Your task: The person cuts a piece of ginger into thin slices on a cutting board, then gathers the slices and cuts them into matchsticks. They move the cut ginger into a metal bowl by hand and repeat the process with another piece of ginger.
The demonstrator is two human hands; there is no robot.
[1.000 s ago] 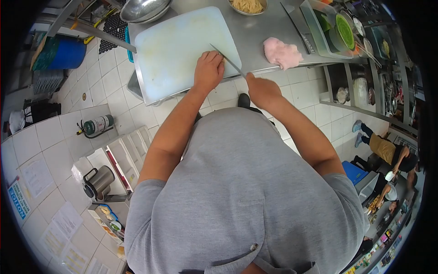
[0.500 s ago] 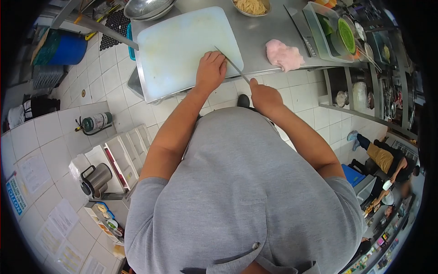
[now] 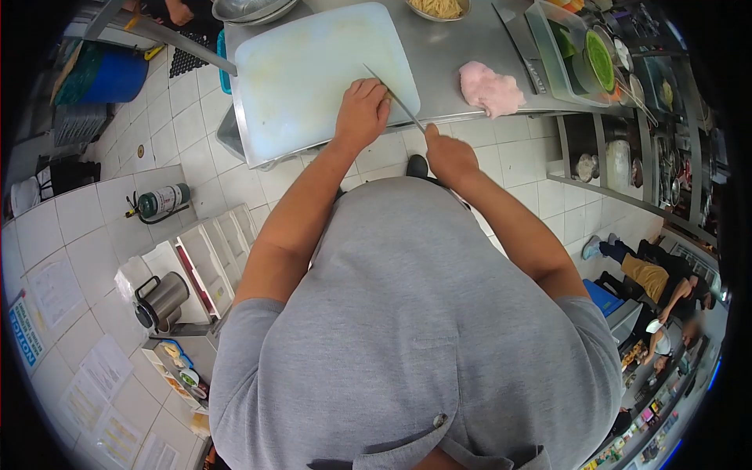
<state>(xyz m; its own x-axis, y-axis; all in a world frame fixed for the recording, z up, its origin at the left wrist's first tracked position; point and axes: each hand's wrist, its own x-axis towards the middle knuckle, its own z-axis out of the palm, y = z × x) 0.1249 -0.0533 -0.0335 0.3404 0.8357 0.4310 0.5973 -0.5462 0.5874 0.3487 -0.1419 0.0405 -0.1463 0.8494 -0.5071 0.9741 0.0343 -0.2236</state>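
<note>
A large white cutting board (image 3: 305, 70) lies on the steel counter (image 3: 446, 55). My left hand (image 3: 362, 112) rests on its right part, fingers curled down; a small yellowish-green bit shows beside the fingertips, and whatever lies beneath them is hidden. The handle of a knife (image 3: 401, 104) is gripped in my right hand (image 3: 450, 157) at the counter's front edge. Its blade slants up and left over the board, right beside my left fingers. To the right on the counter are a crumpled pink cloth (image 3: 490, 89) and a second, larger knife (image 3: 520, 48).
A bowl of yellowish strips (image 3: 439, 8) and metal bowls (image 3: 252, 9) stand at the back. A clear container (image 3: 565, 59) with green contents is at right. Another person's hand (image 3: 179, 12) shows at upper left; people (image 3: 656, 282) stand far right.
The knife tip has shifted slightly up and left beside my left hand. Another person's hand has appeared at upper left. The whole view has shifted slightly.
</note>
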